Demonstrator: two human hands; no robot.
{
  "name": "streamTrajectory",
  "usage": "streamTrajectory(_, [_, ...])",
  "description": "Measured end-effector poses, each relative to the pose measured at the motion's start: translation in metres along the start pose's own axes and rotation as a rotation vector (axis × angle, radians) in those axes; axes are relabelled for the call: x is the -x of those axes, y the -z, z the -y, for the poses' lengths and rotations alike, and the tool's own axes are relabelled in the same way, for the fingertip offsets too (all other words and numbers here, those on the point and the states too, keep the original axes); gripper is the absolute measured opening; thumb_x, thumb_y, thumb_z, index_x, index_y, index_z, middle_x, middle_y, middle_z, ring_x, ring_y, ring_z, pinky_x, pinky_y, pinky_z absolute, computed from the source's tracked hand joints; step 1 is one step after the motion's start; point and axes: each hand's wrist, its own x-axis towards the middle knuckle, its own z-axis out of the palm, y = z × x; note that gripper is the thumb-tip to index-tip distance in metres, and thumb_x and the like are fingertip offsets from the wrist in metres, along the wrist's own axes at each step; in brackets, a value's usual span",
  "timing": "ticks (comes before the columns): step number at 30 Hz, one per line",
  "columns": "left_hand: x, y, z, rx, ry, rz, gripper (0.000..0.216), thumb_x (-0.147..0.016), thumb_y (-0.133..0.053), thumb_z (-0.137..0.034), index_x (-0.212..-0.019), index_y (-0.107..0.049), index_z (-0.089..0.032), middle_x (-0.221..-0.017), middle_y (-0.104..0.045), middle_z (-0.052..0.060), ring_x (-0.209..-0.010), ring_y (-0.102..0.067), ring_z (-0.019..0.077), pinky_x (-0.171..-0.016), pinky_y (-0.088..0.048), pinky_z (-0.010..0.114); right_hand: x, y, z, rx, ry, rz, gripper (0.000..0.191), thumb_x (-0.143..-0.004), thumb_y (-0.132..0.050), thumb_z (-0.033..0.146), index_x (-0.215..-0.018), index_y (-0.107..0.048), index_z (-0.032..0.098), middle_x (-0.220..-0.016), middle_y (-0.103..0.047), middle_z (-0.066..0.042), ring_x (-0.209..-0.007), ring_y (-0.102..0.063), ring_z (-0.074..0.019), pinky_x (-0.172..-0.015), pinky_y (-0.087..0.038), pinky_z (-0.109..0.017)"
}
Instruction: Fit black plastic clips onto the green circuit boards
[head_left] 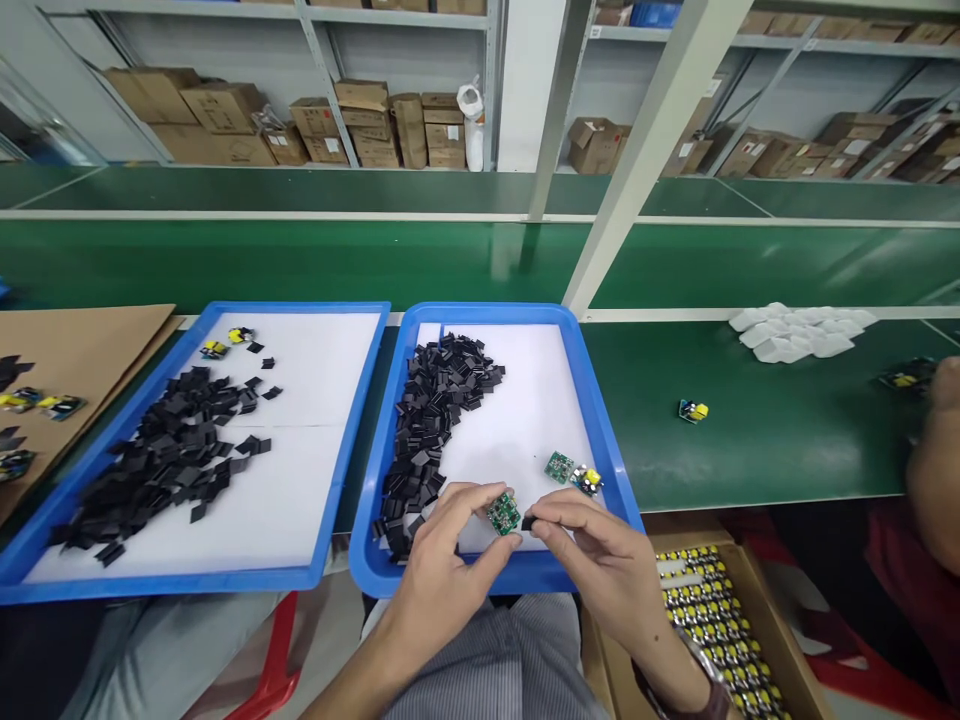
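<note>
Two blue trays sit side by side on the green bench [750, 450]. The left tray [187, 582] carries a loose spread of small black squares [165, 450], and the right tray [604, 420] has a denser heap [431, 420] down its left side. Over that tray's near rim, my left hand [439, 560] pinches a small green circuit board [503, 513] between thumb and fingertips. Just right of it, my right hand [600, 560] nips one black piece [528, 522] between thumb and forefinger. The piece is at the board's edge, touching or all but touching; I cannot tell which. The step looks like mating piece to board, which seems to call for squaring the piece up while the left grip steadies. Two more boards [559, 466] lie just beyond my right fingers, and a carton [712, 620] of yellow-topped parts stands below. A co-worker's arm [934, 470] shows at far right.
</note>
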Motion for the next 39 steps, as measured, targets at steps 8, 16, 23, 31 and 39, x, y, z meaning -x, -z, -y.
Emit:
streamTrajectory(8, [0.003, -0.001, -0.001, 0.033, -0.072, 0.0, 0.04, -0.098, -0.066, -0.017, -0.135, -0.064, -0.032, -0.121, -0.068, 0.005, -0.106, -0.068, 0.0202, -0.093, -0.058, 0.034, 0.002, -0.005, -0.003, 0.067, 0.034, -0.04, 0.025, -0.095, -0.07, 0.01, -0.11, -0.08, 0.029, -0.096, -0.075, -0.006, -0.091, -0.071, -0.0217, -0.075, -0.06, -0.034])
streamTrajectory(16, [0.003, 0.003, -0.003, 0.402, 0.036, 0.049, 0.035, -0.098, -0.069, -0.024, -0.132, -0.069, -0.031, -0.129, -0.067, 0.007, -0.119, -0.067, 0.0239, -0.103, -0.058, 0.038, 0.001, -0.01, -0.001, 0.076, 0.056, -0.009, 0.026, -0.096, -0.068, 0.009, -0.111, -0.079, 0.028, -0.094, -0.074, -0.005, -0.088, -0.07, -0.0206, -0.073, -0.059, -0.034])
streamTrajectory(23, [0.003, 0.013, -0.001, 0.752, 0.178, 0.203, 0.038, -0.105, -0.06, -0.03, -0.143, -0.063, -0.031, -0.12, -0.07, 0.009, -0.091, -0.074, 0.0187, -0.091, -0.064, 0.038, -0.001, -0.009, 0.004, 0.16, 0.212, 0.04, 0.032, -0.096, -0.065, 0.002, -0.116, -0.073, 0.026, -0.097, -0.074, -0.007, -0.091, -0.07, -0.0232, -0.078, -0.059, -0.041])
streamTrajectory(31, [0.002, 0.013, 0.002, 0.762, 0.242, 0.266, 0.05, -0.1, -0.07, -0.027, -0.148, -0.059, -0.029, -0.113, -0.071, 0.007, -0.09, -0.071, 0.0184, -0.085, -0.063, 0.036, -0.008, -0.007, 0.007, 0.201, 0.355, 0.126, 0.041, -0.093, -0.064, -0.005, -0.123, -0.069, 0.022, -0.099, -0.072, -0.007, -0.089, -0.068, -0.0212, -0.078, -0.057, -0.041])
streamTrajectory(39, [0.002, 0.013, 0.005, 0.731, 0.223, 0.246, 0.04, -0.1, -0.07, -0.026, -0.139, -0.068, -0.031, -0.107, -0.076, 0.005, -0.093, -0.072, 0.0186, -0.088, -0.062, 0.034, -0.008, -0.004, 0.01, 0.163, 0.277, 0.169, 0.042, -0.093, -0.065, -0.004, -0.125, -0.07, 0.023, -0.1, -0.074, -0.006, -0.091, -0.069, -0.02, -0.077, -0.057, -0.037])
